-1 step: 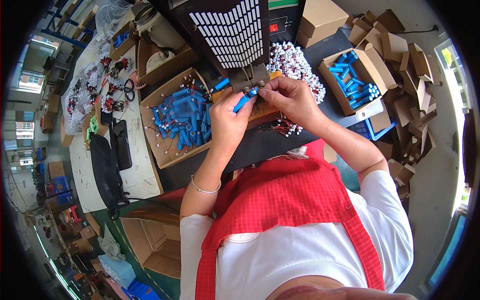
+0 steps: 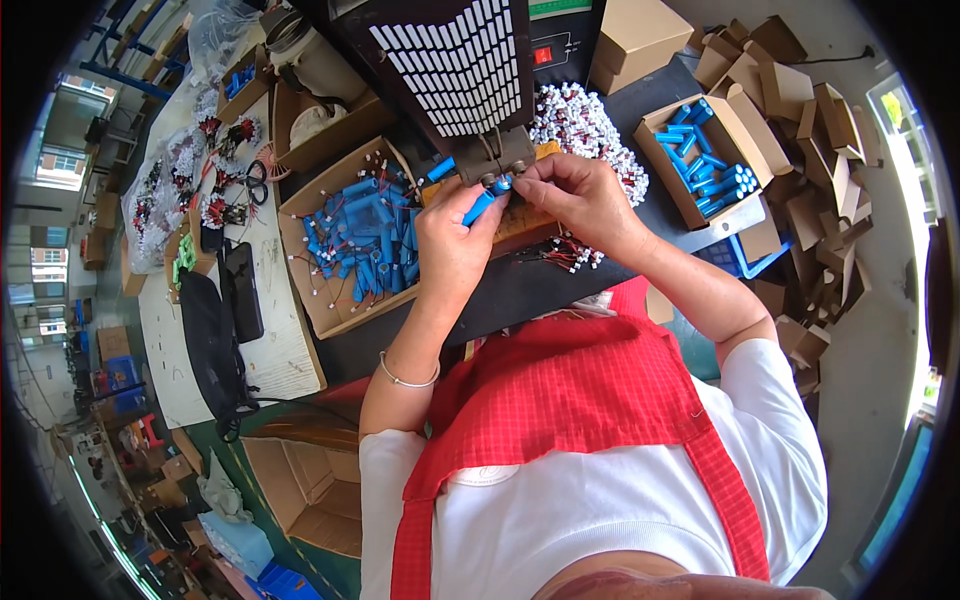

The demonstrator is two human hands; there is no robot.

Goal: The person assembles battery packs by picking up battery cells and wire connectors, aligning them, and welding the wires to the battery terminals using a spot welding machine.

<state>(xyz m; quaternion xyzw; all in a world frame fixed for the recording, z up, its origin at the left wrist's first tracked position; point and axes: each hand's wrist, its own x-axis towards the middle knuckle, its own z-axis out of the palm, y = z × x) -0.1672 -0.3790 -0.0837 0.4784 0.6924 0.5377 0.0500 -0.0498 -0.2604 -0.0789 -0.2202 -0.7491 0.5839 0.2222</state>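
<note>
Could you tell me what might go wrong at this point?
The fingers of both hands sit right at the machine head, so they could get pinched or burned. The left hand holds the blue cell by one end; it might slip off the tips. Loose wires lie near the right hand and could snag.

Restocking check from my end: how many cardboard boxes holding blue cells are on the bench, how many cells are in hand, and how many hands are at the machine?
Cardboard boxes holding blue cells: 2, the left box and the right box
Blue cell in hand: 1, the blue cell at the machine head
Hands at the machine: 2, left hand and right hand
Total: 5
</note>
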